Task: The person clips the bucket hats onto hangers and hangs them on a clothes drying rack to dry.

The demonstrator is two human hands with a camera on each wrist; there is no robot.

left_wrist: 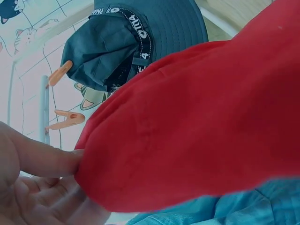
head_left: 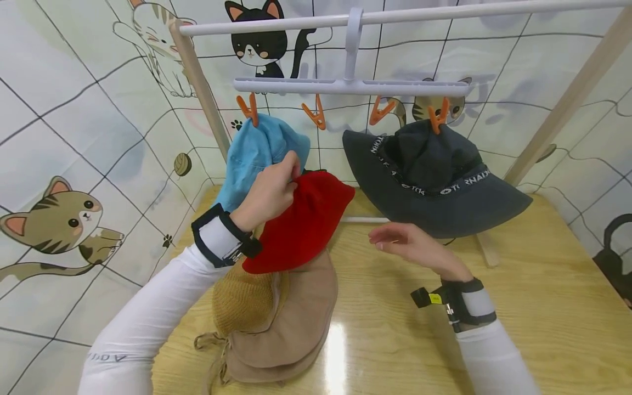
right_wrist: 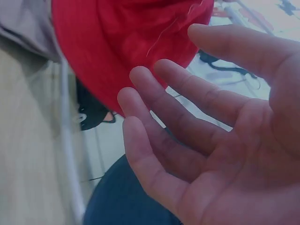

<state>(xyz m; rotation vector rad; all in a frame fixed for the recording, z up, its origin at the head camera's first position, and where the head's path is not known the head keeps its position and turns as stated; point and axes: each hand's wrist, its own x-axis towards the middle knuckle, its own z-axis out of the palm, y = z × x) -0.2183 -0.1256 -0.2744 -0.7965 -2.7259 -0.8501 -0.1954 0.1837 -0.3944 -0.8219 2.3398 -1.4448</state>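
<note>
Left hand pinches a red cloth hat, right hand loosely spread, empty; sky-blue cloth hat and dark-grey cloth hat hang clipped, beige cloth hat unclipped.

Four orange pegs, one hanger, two hands, two wrist straps! One blue hat, one red hat, one dark hat, and a tan heap too overlapped to count!

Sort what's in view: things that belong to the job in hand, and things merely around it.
Belongs, judging by the clipped hats:
red hat, gripped by the left hand
blue hat and dark hat, both clipped
orange clips, hanger, rack
probably the tan hats

Merely around:
cat-print wall
wrist straps
</note>
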